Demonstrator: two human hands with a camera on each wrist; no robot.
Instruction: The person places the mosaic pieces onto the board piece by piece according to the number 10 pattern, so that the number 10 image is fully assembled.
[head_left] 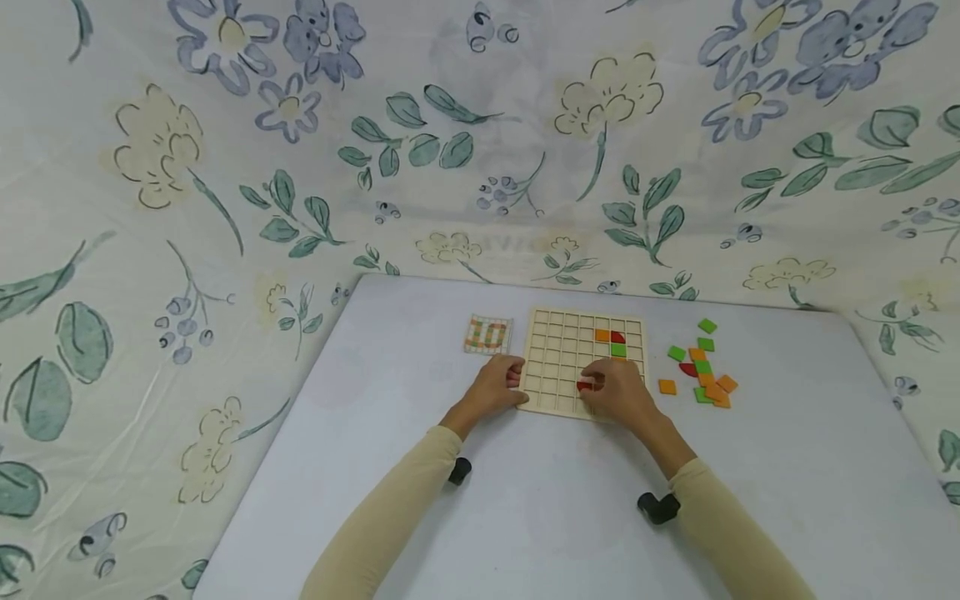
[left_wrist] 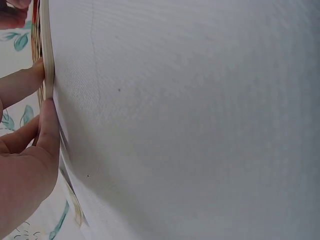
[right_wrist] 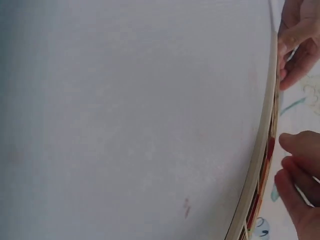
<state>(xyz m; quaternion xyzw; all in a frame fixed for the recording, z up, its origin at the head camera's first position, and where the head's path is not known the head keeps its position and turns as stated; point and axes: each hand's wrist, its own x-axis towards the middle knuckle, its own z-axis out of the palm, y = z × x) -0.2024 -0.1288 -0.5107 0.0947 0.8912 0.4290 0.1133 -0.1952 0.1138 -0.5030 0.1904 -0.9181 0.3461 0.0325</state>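
My left hand [head_left: 495, 387] holds the left front corner of a pale wooden grid board [head_left: 551, 367], its thumb and finger at the edge in the left wrist view. Over the front right part of the board is my right hand [head_left: 618, 390]. Close by its fingertips, a red piece [head_left: 584, 386] lies at the grid; in the right wrist view the thumb and fingers stand slightly apart beside this red piece [right_wrist: 271, 148], with nothing between them. Farther back on the board sit an orange square [head_left: 602, 335], a red rounded piece [head_left: 617, 337] and a green square [head_left: 618, 350].
Right of the board lie several loose green, orange and red pieces [head_left: 705, 367], some overlapping. A small patterned card [head_left: 488, 334] lies at the board's back left. All rest on a white table [head_left: 540, 517], with a floral cloth [head_left: 525, 150] behind it.
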